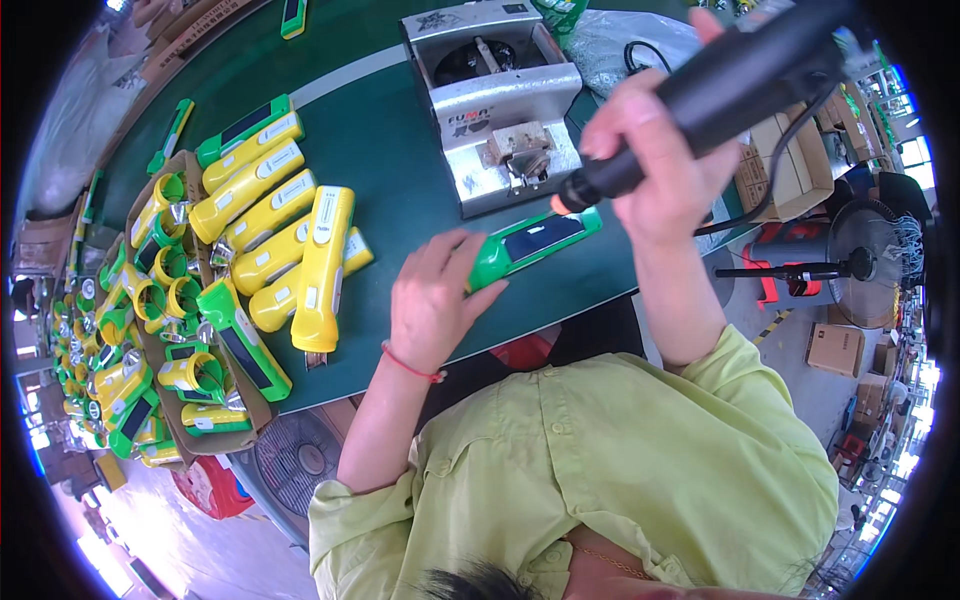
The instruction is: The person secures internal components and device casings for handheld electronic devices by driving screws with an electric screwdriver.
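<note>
My left hand (432, 300) presses down on the near end of a green flashlight body (535, 243) with a dark panel, lying on the green table (400, 180). My right hand (665, 165) grips a black electric screwdriver (720, 95), tilted, with its tip right at the far end of the green flashlight body. A black cable runs from the screwdriver off to the right.
A grey metal machine box (495, 105) stands just behind the flashlight. Several yellow flashlights (270, 230) lie in a row to the left, with green and yellow parts in a cardboard tray (180, 350). Cardboard boxes (790, 165) and a fan (870, 260) are at the right.
</note>
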`<action>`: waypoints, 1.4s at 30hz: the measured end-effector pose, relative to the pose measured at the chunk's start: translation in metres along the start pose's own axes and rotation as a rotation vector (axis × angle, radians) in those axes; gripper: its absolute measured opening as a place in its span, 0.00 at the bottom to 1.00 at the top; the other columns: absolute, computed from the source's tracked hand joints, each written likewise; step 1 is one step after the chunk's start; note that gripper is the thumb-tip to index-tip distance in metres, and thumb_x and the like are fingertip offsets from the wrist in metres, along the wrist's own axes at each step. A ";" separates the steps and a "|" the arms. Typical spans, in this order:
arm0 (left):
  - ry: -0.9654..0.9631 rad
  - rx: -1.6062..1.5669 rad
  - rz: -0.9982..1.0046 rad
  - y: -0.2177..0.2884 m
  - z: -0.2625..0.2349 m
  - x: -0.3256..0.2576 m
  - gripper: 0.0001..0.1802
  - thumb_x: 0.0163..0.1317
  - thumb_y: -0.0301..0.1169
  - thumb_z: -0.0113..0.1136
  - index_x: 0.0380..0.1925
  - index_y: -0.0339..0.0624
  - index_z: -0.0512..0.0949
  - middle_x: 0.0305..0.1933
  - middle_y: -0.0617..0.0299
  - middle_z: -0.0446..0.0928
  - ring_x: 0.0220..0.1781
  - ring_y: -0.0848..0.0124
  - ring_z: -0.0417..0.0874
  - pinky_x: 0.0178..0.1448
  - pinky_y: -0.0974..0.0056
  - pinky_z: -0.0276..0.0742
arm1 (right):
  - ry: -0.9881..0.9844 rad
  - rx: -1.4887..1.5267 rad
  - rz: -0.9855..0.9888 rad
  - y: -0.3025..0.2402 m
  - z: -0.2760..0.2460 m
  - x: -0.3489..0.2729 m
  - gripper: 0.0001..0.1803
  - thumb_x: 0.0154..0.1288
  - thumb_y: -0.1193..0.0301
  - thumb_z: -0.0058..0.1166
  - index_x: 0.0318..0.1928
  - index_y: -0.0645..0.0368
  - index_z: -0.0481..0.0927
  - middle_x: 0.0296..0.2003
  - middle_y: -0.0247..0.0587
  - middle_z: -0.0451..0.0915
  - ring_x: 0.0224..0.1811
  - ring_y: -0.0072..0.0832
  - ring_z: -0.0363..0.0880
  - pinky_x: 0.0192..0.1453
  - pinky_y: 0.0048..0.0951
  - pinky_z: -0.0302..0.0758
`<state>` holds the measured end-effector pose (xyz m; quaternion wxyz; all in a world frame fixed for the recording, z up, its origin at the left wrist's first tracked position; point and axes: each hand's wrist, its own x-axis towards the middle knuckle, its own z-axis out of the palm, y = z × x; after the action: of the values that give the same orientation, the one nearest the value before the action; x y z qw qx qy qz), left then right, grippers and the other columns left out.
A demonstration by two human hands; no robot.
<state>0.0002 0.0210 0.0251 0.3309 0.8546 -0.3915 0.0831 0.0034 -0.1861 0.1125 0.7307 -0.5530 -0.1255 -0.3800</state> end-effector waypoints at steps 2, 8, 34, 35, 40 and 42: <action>0.011 -0.044 -0.100 -0.008 0.001 -0.009 0.27 0.42 0.30 0.77 0.45 0.39 0.80 0.47 0.54 0.79 0.45 0.56 0.83 0.47 0.58 0.81 | -0.017 -0.028 -0.101 -0.002 -0.004 0.013 0.03 0.60 0.80 0.60 0.32 0.67 0.79 0.21 0.40 0.80 0.21 0.23 0.79 0.27 0.24 0.76; 0.026 -0.015 -0.149 -0.014 -0.004 -0.009 0.27 0.41 0.33 0.77 0.45 0.41 0.80 0.47 0.57 0.79 0.44 0.58 0.81 0.46 0.57 0.77 | -0.220 -0.340 -0.242 0.023 -0.004 0.010 0.42 0.64 0.83 0.49 0.73 0.66 0.39 0.27 0.46 0.78 0.23 0.27 0.78 0.29 0.29 0.78; 0.149 -0.128 -0.137 -0.003 0.030 0.000 0.23 0.44 0.28 0.75 0.44 0.42 0.81 0.47 0.59 0.77 0.45 0.58 0.80 0.45 0.57 0.80 | -0.270 -0.261 -0.016 0.011 0.004 -0.044 0.36 0.63 0.81 0.53 0.66 0.72 0.49 0.26 0.45 0.77 0.22 0.25 0.76 0.29 0.25 0.77; 0.151 -0.126 -0.126 -0.003 0.031 -0.001 0.23 0.44 0.28 0.75 0.44 0.43 0.81 0.47 0.59 0.77 0.45 0.58 0.80 0.46 0.57 0.80 | -0.280 -0.269 -0.028 0.012 0.004 -0.046 0.37 0.63 0.81 0.53 0.66 0.72 0.47 0.26 0.45 0.77 0.22 0.25 0.76 0.29 0.25 0.77; 0.155 -0.108 -0.110 -0.003 0.031 -0.002 0.24 0.44 0.29 0.75 0.44 0.43 0.81 0.47 0.60 0.77 0.45 0.58 0.80 0.46 0.57 0.79 | -0.331 -0.304 -0.097 0.016 0.006 -0.052 0.44 0.62 0.80 0.54 0.69 0.73 0.38 0.27 0.46 0.77 0.22 0.25 0.76 0.29 0.24 0.77; 0.156 -0.117 -0.114 -0.004 0.031 -0.002 0.24 0.43 0.29 0.76 0.44 0.43 0.81 0.48 0.60 0.77 0.45 0.59 0.79 0.46 0.57 0.79 | -0.358 -0.324 -0.110 0.017 0.006 -0.051 0.44 0.62 0.80 0.54 0.68 0.73 0.38 0.28 0.46 0.77 0.22 0.24 0.76 0.30 0.24 0.77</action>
<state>-0.0017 0.0043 -0.0016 0.4140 0.8456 -0.3194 0.1076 -0.0185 -0.1573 0.0718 0.5767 -0.7138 -0.2202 -0.3307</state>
